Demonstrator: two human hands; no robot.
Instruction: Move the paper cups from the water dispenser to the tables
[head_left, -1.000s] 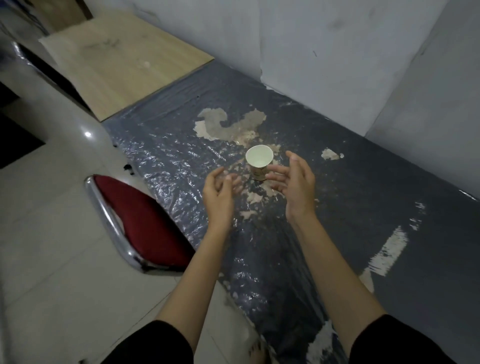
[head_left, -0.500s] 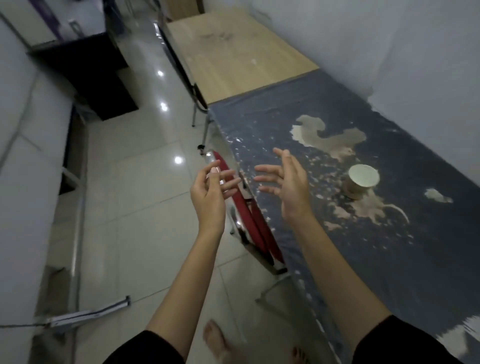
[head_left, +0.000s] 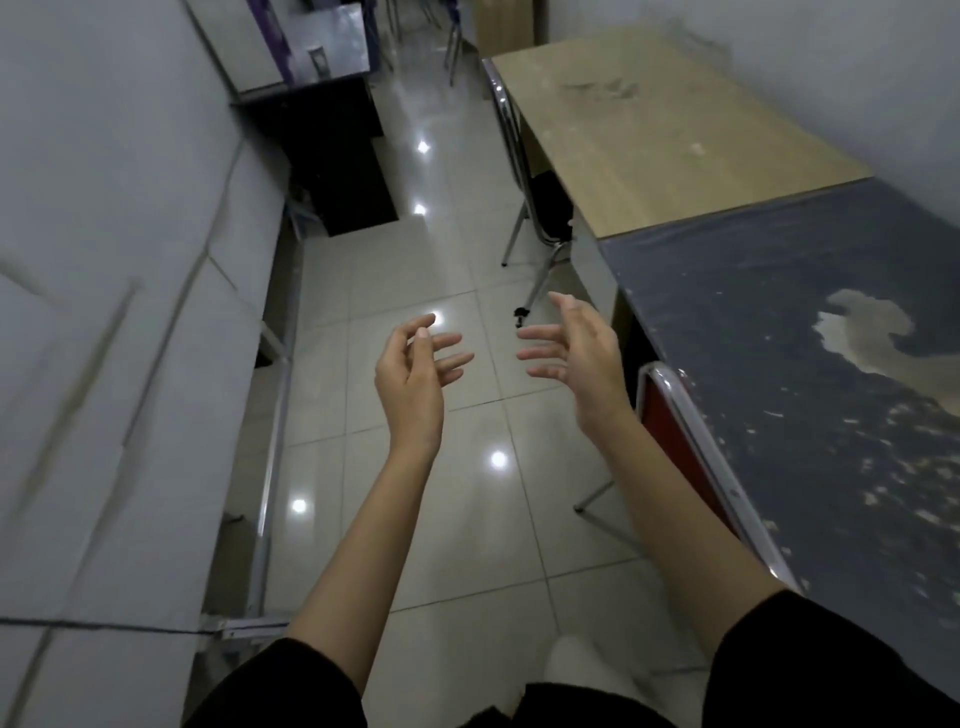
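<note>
My left hand (head_left: 415, 371) and my right hand (head_left: 579, 358) are both raised over the tiled aisle, fingers spread, with nothing in them. The dark plastic-covered table (head_left: 779, 364) with peeled pale patches runs along my right. A light wooden table (head_left: 660, 135) adjoins it further ahead. No paper cup shows in this view, and no water dispenser can be made out.
A red chair with a chrome frame (head_left: 691, 441) is tucked at the dark table's edge by my right forearm. Another chrome chair (head_left: 524, 171) stands at the wooden table. A pale wall (head_left: 104, 260) lines the left. A dark desk (head_left: 332, 124) sits ahead left.
The view has swung left, away from the dark table; the paper cup standing on it has gone out of sight. Both empty hands now hang over the floor aisle.
</note>
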